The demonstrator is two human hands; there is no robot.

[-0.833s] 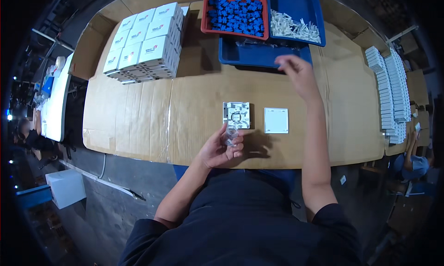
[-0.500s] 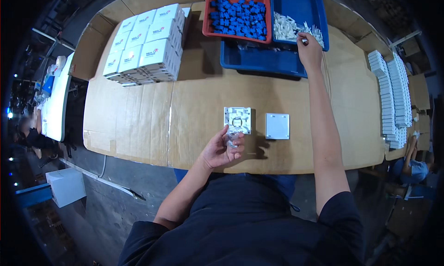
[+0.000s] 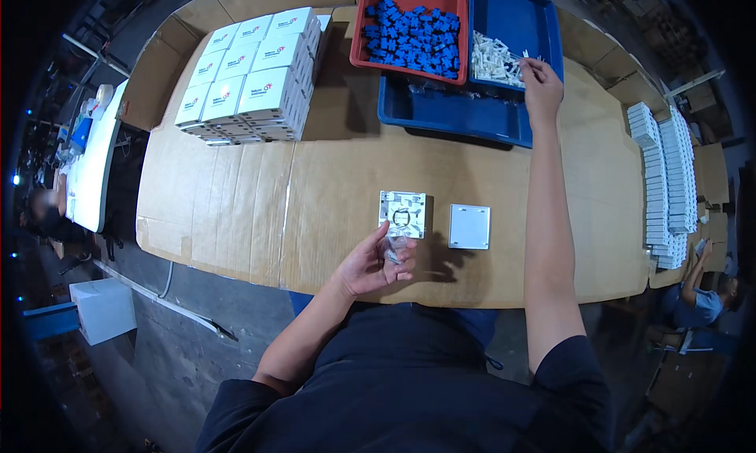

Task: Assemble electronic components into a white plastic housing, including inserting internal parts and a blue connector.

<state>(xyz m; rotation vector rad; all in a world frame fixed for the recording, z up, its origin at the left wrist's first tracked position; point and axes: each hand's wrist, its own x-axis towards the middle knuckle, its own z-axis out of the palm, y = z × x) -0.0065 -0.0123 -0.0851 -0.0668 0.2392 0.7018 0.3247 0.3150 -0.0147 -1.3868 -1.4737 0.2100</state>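
My left hand (image 3: 374,264) is closed round a small clear plastic bag (image 3: 396,250) whose contents I cannot make out. Just beyond it, a square white box base (image 3: 403,214) lies on the cardboard-covered table, its inside with a dark ring facing up. To its right a flat white square cover (image 3: 469,227) rests apart. My right hand (image 3: 543,90) reaches over the near right part of a blue bin (image 3: 520,4), fingertips pinched on a small white plastic piece (image 3: 525,54). More white plastic pieces (image 3: 494,59) lie heaped in that bin.
Beside the blue bin stands a red bin (image 3: 417,75) of blue plastic parts (image 3: 413,35); another blue bin (image 3: 441,114) sits below both. Stacked white boxes (image 3: 244,67) stand at the far left, and rows of white boxes (image 3: 665,185) at the right. Another person (image 3: 701,291) is at the right edge.
My right hand has shifted slightly right at the bin, and a white piece now shows at its fingertips. My left hand still holds the bag. The whole view has shifted a little.
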